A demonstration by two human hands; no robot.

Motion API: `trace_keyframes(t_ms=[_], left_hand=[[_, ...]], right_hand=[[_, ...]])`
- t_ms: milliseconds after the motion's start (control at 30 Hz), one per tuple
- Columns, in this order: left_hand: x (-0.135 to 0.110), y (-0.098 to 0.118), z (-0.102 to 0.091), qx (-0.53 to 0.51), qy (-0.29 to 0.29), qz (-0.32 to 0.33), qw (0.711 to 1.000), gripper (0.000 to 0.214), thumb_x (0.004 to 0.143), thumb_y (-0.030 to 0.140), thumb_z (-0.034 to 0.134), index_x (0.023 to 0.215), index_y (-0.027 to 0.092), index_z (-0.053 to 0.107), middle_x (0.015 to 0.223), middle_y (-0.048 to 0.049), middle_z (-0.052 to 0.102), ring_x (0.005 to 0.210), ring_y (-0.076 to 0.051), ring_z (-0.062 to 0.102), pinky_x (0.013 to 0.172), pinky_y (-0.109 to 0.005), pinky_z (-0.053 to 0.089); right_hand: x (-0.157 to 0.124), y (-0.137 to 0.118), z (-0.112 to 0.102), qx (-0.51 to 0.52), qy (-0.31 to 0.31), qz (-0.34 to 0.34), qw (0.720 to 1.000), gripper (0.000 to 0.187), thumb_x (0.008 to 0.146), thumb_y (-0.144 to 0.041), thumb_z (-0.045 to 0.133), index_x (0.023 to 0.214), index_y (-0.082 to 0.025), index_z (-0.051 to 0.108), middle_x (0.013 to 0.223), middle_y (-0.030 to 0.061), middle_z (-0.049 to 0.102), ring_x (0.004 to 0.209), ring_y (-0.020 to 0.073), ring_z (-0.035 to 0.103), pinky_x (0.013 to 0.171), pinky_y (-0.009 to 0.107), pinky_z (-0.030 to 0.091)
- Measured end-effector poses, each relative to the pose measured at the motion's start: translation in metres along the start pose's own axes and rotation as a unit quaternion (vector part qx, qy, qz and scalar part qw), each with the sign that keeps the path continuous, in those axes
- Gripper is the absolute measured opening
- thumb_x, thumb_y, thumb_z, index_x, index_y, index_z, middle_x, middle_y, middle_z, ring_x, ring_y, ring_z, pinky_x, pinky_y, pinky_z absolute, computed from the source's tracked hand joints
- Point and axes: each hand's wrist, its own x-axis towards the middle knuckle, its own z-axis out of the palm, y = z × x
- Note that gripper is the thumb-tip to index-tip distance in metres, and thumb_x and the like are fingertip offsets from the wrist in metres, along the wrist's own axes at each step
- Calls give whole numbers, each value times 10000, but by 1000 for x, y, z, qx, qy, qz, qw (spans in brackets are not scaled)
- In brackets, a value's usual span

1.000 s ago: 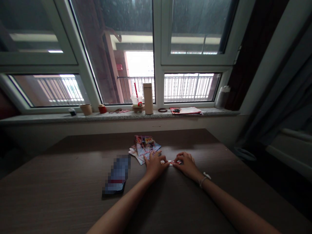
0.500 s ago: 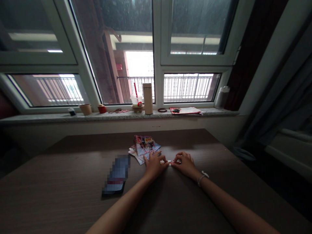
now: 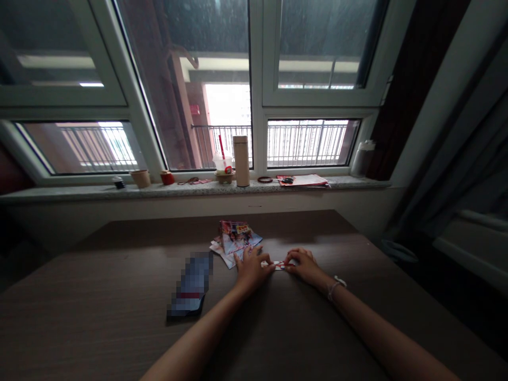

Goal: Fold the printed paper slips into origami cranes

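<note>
A narrow strip of folded paper (image 3: 280, 265), white with red print, lies on the brown table between my hands. My left hand (image 3: 254, 270) pinches its left end with thumb and forefinger. At the right end, the fingertips of my right hand (image 3: 305, 266) are pressed together on the paper. Fingers cover both ends of the strip. Just beyond my left hand lies a small pile of colourful printed paper sheets (image 3: 238, 238). A bracelet (image 3: 336, 288) circles my right wrist.
A phone-like dark item (image 3: 191, 286), blurred by pixelation, lies left of my left forearm. Along the windowsill (image 3: 190, 191) stand a beige thermos (image 3: 241, 161), a plastic cup with a red straw (image 3: 222, 161), a brown paper cup (image 3: 140, 179), scissors (image 3: 286, 180) on papers, and a bottle (image 3: 362, 159).
My right hand has slid slightly to the right along the strip, so more of the paper shows between my hands. My left hand stays in place.
</note>
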Motion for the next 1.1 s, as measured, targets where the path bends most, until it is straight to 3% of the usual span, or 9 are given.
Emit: trace_keyframes(t_ms=[367,567,733,1100], left_hand=[[-2,0,0,7,1,4,1000,172,834,469,637,898,329,715,1447,16,479,1401,-341,276,1093,-722,43],[-2,-4,-4,3,-9,9,1000,175,831,466,641,925,348,729,1461,7,471,1405,-341,279,1096,-716,61],[-4,-3,-6,9,-11,7,1000,182,830,472,644,931,351,734,1472,10,458,1415,-347,261,1100,-715,50],[-1,-8,-13,-2,-43,10,999,192,822,490,632,941,394,748,1502,6,428,1445,-357,211,1084,-730,-4]], right_hand=[[-8,-10,5,-38,53,-11,998,189,783,-472,669,828,-300,731,1134,24,593,1142,242,466,1013,381,309],[-11,-14,7,-57,64,-27,996,176,763,-451,712,840,-293,715,1112,28,586,1110,235,470,982,359,323],[-13,-20,8,-69,60,-44,995,114,797,-408,678,880,-348,728,1116,18,579,1126,233,462,1018,393,278],[-10,-23,9,-55,53,-13,997,174,760,-495,698,841,-345,734,1142,24,570,1146,262,444,1036,442,252]])
